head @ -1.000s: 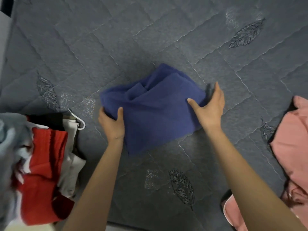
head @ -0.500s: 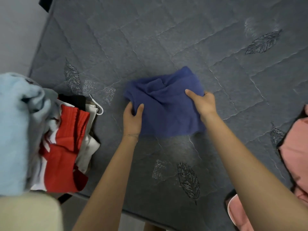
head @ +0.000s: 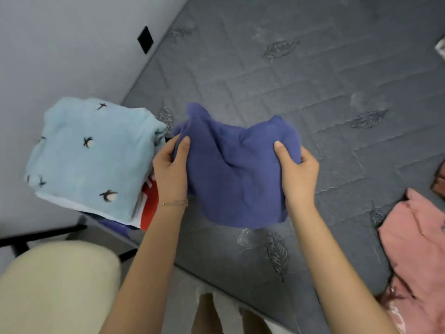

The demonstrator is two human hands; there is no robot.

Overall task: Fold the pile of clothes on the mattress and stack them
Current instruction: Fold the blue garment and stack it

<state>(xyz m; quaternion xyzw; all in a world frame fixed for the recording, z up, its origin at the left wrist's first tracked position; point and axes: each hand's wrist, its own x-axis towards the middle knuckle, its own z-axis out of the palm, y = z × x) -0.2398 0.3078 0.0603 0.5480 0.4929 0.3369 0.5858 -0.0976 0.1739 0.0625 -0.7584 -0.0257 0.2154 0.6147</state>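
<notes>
Gripping 1 blue garment [head: 237, 172], 2 hands [head: 171, 171] [head: 299, 175].

On your far left you see a grey wall [head: 60, 44] with a black square plate [head: 145, 39]. Near left, a beige cushion [head: 57, 285] sits beside black bars [head: 41, 235].

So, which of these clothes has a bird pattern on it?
The light blue garment on the left: small dark birds are scattered over it. The dark blue garment and the pink garment show no pattern.
</notes>
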